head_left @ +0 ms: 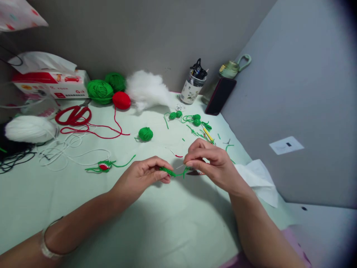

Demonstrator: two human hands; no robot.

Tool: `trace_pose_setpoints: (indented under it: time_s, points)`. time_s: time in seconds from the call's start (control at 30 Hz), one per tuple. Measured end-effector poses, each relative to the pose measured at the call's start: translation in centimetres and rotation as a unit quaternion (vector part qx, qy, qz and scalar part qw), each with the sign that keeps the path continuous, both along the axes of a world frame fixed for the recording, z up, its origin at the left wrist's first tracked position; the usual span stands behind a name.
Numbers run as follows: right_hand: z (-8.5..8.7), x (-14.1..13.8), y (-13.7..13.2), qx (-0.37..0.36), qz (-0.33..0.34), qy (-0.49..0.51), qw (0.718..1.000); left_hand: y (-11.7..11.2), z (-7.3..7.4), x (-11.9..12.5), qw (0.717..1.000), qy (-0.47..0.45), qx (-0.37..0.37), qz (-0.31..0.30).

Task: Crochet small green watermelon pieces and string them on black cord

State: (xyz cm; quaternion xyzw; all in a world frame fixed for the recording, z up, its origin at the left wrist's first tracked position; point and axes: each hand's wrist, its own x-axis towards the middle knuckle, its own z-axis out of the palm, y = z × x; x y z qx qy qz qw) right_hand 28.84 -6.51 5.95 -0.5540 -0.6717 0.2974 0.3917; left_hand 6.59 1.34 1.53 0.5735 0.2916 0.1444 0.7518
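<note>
Left hand pinched one nubbly green strip, right hand one slender needle; beyond lay one red yarn ball.

Left hand holding green crochet, red scissors

Kinda dim, cool light here, source out of shot. Big fuzzy shadow pools on the tabletop toward its near edge, and the far-left corner's murky. Stuffing nearly blows out, print on the box is mush, and past the right edge the wall stretches into dark vignetting.
</note>
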Motion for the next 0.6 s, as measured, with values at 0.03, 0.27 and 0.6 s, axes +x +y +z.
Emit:
trace_pose_setpoints:
  time_s: [0.03, 0.27, 0.6]
  points:
    - [-0.13, -0.09, -0.04, -0.002, 0.008, -0.020, 1.000, 0.00, -0.01, -0.03, 1.000, -0.002, 0.001, -0.002]
    - [-0.50, -0.24, -0.16, 0.001, 0.039, -0.099, 0.994, -0.05, 0.16, -0.03, 1.000, -0.001, 0.005, -0.009]
    - [-0.43, -0.37, -0.11, 0.011, 0.046, -0.108, 0.993, 0.03, 0.13, -0.11, 1.000, 0.008, 0.013, -0.009]
